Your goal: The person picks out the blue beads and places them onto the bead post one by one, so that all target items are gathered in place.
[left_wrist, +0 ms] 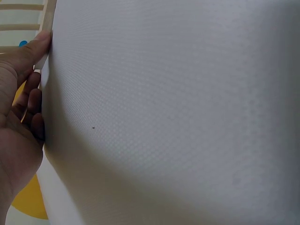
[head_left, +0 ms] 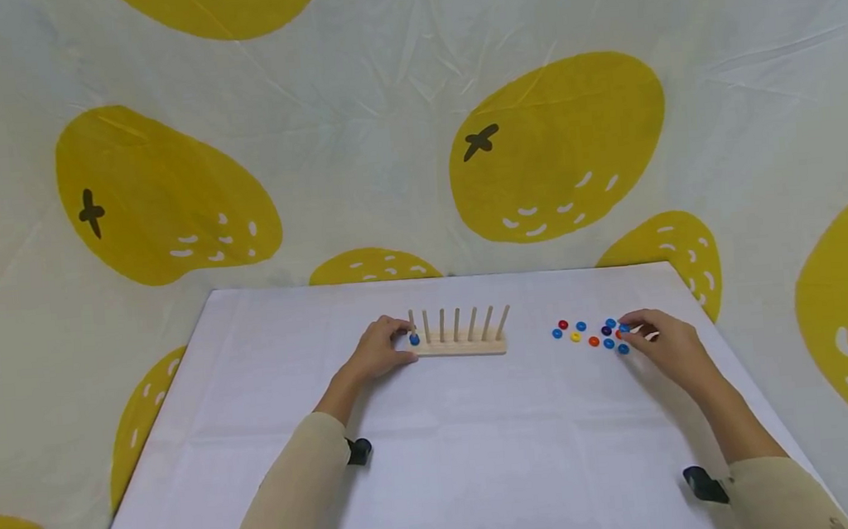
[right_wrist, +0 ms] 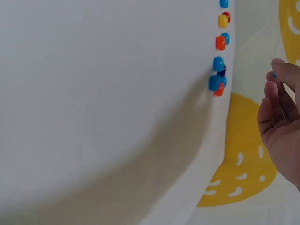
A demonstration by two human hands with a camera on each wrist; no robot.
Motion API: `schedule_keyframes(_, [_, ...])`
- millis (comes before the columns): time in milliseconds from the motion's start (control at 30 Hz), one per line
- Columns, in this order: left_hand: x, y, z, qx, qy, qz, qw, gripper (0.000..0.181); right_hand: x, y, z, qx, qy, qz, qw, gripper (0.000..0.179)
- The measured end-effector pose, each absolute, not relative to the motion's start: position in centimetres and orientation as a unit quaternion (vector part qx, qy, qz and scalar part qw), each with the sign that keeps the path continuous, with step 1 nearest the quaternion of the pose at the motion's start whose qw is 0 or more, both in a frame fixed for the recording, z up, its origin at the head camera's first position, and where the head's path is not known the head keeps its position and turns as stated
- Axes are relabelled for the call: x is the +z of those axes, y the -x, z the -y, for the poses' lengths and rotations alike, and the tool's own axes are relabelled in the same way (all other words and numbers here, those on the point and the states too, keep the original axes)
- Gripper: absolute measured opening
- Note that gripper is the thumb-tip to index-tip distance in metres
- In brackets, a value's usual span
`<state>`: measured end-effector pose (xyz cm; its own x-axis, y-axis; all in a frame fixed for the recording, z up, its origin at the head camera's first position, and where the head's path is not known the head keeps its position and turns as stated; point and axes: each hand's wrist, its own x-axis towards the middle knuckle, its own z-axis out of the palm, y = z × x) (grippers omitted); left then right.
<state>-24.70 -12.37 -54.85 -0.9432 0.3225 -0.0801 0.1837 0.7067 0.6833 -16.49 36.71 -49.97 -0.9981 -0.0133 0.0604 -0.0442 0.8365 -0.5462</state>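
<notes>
A wooden peg rack (head_left: 468, 348) with a row of several upright pegs stands on the white table. My left hand (head_left: 377, 348) grips its left end, thumb at the front of the base and fingers behind. Low on the leftmost peg sits a blue bead (head_left: 415, 341). To the right, my right hand (head_left: 671, 348) is raised over a loose group of beads and pinches a small blue bead (right_wrist: 274, 74) between thumb and forefinger. That bead is mostly covered by the fingertips in the right wrist view.
Loose beads lie right of the rack, among them a yellow bead (head_left: 575, 336), a red bead (head_left: 563, 325), an orange bead (head_left: 594, 341) and several blue ones. A white cloth covers the table (head_left: 484, 459). Behind it hangs a curtain (head_left: 372, 169) with yellow fruit prints.
</notes>
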Motion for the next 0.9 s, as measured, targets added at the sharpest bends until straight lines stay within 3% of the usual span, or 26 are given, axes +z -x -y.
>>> schedule_keyframes(367, [-54.9,24.7,12.5,0.363,-0.144,-0.916,0.095,0.054,-46.7,17.7,-32.4,0.297,-0.075,0.950,0.060,0.028])
schedule_keyframes(900, [-54.4,24.5,12.3,0.368,-0.128,-0.915,0.104,0.055,-44.4,20.9,-25.7,0.329,-0.155,0.930,0.049,0.024])
